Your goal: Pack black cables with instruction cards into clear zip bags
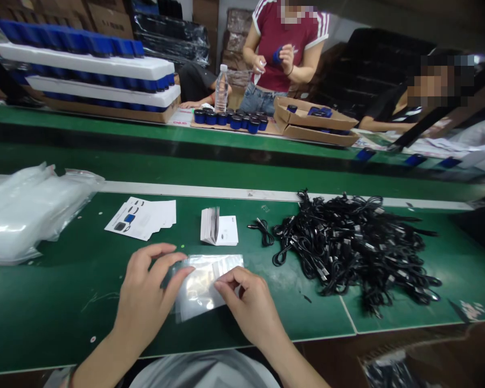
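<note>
A clear zip-lock plastic bag lies in front of me on the green table, possibly with others under it. My right hand pinches the bag near its right side between thumb and fingers. Over its upper left edge, my left hand has fingers curved and apart, with no visible grip. Beyond the bag stands a fanned stack of small white booklets. White printed cards are spread to its left. One coiled black USB cable sits to the right of the booklets.
A big heap of black USB cables covers the right side. Plastic bags are piled at left. Across the green line are blue-and-black round items, cardboard trays, white foam trays, a bottle and co-workers.
</note>
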### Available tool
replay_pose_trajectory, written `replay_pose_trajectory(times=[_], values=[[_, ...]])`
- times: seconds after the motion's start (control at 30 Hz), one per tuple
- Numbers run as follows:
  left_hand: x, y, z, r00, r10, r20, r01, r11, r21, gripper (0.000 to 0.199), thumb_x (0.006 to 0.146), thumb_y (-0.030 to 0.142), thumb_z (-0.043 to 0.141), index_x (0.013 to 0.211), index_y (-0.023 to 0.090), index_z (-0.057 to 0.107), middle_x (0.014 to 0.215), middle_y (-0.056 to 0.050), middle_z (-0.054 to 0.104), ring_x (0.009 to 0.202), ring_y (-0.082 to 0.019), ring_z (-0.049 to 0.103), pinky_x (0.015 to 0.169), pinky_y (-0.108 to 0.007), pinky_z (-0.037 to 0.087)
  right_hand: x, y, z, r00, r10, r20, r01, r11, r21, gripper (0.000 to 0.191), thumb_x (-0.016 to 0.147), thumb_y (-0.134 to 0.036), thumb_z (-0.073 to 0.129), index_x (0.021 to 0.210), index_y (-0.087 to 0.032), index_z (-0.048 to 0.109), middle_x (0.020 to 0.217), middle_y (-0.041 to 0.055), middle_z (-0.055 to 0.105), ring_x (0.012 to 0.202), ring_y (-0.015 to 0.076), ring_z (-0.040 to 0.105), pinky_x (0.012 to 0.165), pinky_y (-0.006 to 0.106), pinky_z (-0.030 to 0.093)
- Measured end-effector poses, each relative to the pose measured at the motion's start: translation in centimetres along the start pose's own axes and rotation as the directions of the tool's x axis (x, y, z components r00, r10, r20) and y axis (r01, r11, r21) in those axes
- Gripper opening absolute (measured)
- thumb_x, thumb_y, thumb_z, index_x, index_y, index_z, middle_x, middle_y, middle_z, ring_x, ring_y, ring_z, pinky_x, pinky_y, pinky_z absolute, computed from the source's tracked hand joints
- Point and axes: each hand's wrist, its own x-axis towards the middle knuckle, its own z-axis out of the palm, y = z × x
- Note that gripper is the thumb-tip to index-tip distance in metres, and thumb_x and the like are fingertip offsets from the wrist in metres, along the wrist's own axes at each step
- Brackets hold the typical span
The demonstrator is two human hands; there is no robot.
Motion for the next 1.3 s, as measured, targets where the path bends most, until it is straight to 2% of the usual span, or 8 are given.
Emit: replay_pose_trajectory(times=[0.17,0.37,0.57,0.73,0.9,1.0,1.13,1.3], values=[[-2.2,1.7,-1.2,0.938,-0.145,0.315,0.240,0.928,-0.287,0.018,0.082,0.038,0.056,0.086,0.025,0.067,0.080,0.003,0.071,0.063,-0.011,0.067,0.056,-0.017,0.053,0.0,-0.1,0.9,0.967,0.157,0.200,-0.218,0.918,0.330,0.013,0.074,-0.024,0.065,0.066,-0.015,0.060,0.053,-0.0041,0.055,0.049,0.0089,0.050,0.048,0.019,0.036],[-2.8,2.3,-1.3,0.911,-0.164,0.378,0.321,0.858,-0.402,0.019,0.082,0.028,0.053,0.078,0.026,0.072,0.074,0.003,0.073,0.063,-0.011,0.069,0.056,-0.014,0.054,-0.2,-0.2,1.9,0.911,0.132,0.390,-0.334,0.790,0.514,0.030,0.073,-0.044,0.065,0.072,-0.014,0.062,0.062,-0.0002,0.060,0.054,0.0097,0.058,0.049,0.019,0.042],[-3.2,2.1,-1.5,0.820,-0.245,0.517,0.475,0.795,-0.378,0.019,0.081,0.035,0.055,0.085,0.027,0.072,0.079,0.002,0.074,0.066,-0.013,0.069,0.057,-0.016,0.054,-0.4,0.1,1.8,0.913,0.069,0.402,-0.287,0.809,0.513,0.019,0.079,-0.031,0.059,0.073,-0.014,0.061,0.065,0.0003,0.061,0.056,0.0093,0.058,0.054,0.020,0.044],[-2.6,2.2,-1.8,0.759,-0.219,0.613,0.447,0.860,-0.247,0.023,0.084,0.040,0.050,0.084,0.025,0.067,0.074,0.003,0.071,0.062,-0.013,0.066,0.054,-0.019,0.051,-0.7,-0.2,1.6,0.959,-0.027,0.282,-0.048,0.966,0.256,0.012,0.078,-0.015,0.053,0.067,-0.015,0.059,0.059,-0.0036,0.054,0.055,0.0086,0.049,0.053,0.019,0.038],[-1.8,2.5,-1.8,0.766,-0.097,0.636,0.260,0.951,-0.167,0.031,0.089,0.033,0.038,0.062,0.022,0.050,0.053,0.005,0.055,0.046,-0.010,0.052,0.045,-0.020,0.039,-1.2,-0.7,1.1,0.972,-0.099,0.216,0.085,0.994,0.072,0.014,0.077,-0.010,0.050,0.068,-0.016,0.058,0.063,-0.0021,0.057,0.058,0.0105,0.054,0.056,0.020,0.042],[-2.0,2.7,-1.3,0.796,-0.089,0.599,0.260,0.943,-0.206,0.029,0.089,0.030,0.038,0.062,0.022,0.046,0.053,0.006,0.054,0.047,-0.010,0.052,0.045,-0.018,0.039,-1.9,-1.0,0.9,0.983,-0.135,0.126,0.139,0.990,-0.026,0.014,0.082,-0.015,0.050,0.090,-0.016,0.061,0.080,0.0039,0.065,0.073,0.0158,0.062,0.068,0.026,0.047],[-2.5,3.2,-0.4,0.862,-0.064,0.504,0.229,0.935,-0.272,0.023,0.089,0.026,0.039,0.069,0.022,0.052,0.059,0.005,0.059,0.050,-0.010,0.056,0.048,-0.018,0.041,-2.4,-1.3,0.7,0.980,-0.146,0.138,0.153,0.988,-0.038,0.027,0.083,-0.015,0.048,0.107,-0.017,0.061,0.092,0.0072,0.069,0.081,0.0184,0.066,0.073,0.027,0.050],[-3.0,3.5,0.4,0.907,0.044,0.419,0.083,0.957,-0.279,0.023,0.086,0.018,0.040,0.066,0.020,0.051,0.058,0.003,0.058,0.048,-0.009,0.055,0.048,-0.018,0.042,-2.2,-1.0,1.0,0.982,-0.164,0.091,0.178,0.967,-0.182,0.025,0.085,-0.015,0.042,0.096,-0.018,0.064,0.083,0.0062,0.071,0.070,0.0182,0.066,0.061,0.024,0.047]])
